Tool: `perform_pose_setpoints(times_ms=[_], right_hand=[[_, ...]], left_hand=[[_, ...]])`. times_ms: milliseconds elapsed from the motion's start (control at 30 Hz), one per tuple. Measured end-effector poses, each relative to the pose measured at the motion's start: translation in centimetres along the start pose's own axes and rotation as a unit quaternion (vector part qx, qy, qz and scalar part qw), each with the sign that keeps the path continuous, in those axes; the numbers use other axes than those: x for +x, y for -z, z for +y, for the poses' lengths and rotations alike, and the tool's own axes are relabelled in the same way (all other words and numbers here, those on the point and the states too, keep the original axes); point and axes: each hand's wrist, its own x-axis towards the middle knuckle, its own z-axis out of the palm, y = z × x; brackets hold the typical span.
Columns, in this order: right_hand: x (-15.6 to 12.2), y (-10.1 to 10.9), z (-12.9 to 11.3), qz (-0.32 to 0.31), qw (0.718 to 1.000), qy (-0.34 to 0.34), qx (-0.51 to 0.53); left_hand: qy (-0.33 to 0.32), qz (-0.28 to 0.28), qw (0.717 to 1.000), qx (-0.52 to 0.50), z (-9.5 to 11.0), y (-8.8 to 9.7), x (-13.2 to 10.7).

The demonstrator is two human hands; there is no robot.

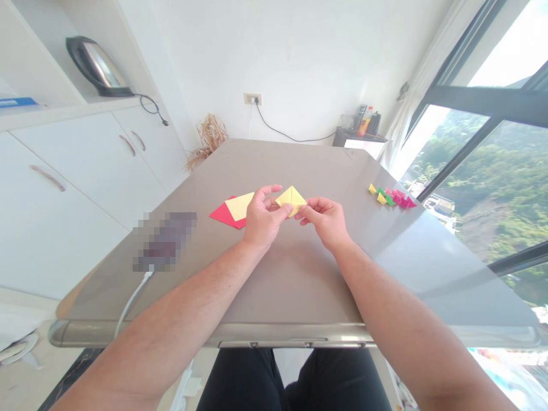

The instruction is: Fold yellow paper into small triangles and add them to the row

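Observation:
A small piece of folded yellow paper (291, 196) is held up above the middle of the table, its top corner pointing away from me and crease lines showing on its face. My left hand (262, 217) pinches its left and lower part, with the thumb across the front and the index finger stretched out above. On the other side, my right hand (325, 220) grips the right corner between thumb and fingers. Just left of my left hand lie a red paper sheet (223, 215) and a pale yellow sheet (238, 206) on top of it, both partly hidden by that hand.
Several small folded paper pieces in yellow, green and pink (398, 198) stand near the grey table's (295, 274) right edge. At left lies a blurred-out dark object (165, 242) with a white cable (132, 299). A kettle (100, 68) sits on the shelf; windows (492, 148) are at right.

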Motion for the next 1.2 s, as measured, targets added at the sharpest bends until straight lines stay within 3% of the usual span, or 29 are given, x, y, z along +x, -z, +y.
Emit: perform_pose_setpoints(times_ms=[833,1200], right_hand=[[-0.02,-0.01,0.13,-0.005,1.0,-0.001,0.002],[0.01,0.24,0.44,0.018,0.999,0.027,-0.018]], left_hand=[[-0.001,-0.004,1.0,0.003,0.04,-0.1,-0.13],[0.021,-0.043,0.999,0.012,-0.16,-0.04,-0.18]])
